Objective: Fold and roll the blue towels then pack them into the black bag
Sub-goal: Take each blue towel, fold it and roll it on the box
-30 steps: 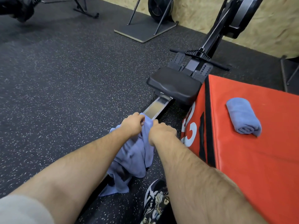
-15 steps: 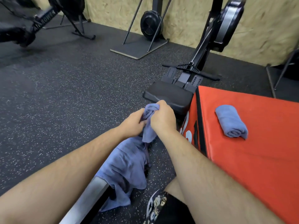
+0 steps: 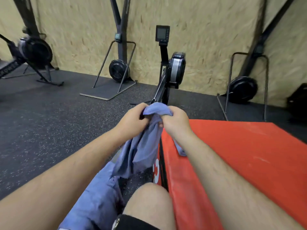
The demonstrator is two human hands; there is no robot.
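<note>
Raised since the earlier frame, both hands now sit at frame centre. Left hand (image 3: 132, 120) and right hand (image 3: 177, 121) each clench the towel (image 3: 144, 146) top edge; it hangs down beside the red box (image 3: 240, 155), toward lower left.

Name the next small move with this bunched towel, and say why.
Probably slide the left hand and right hand apart along the top edge to spread the blue towel. Both hands grip it close together, so it hangs crumpled beside the red box. It likely needs to be flat before any fold or roll.
</note>
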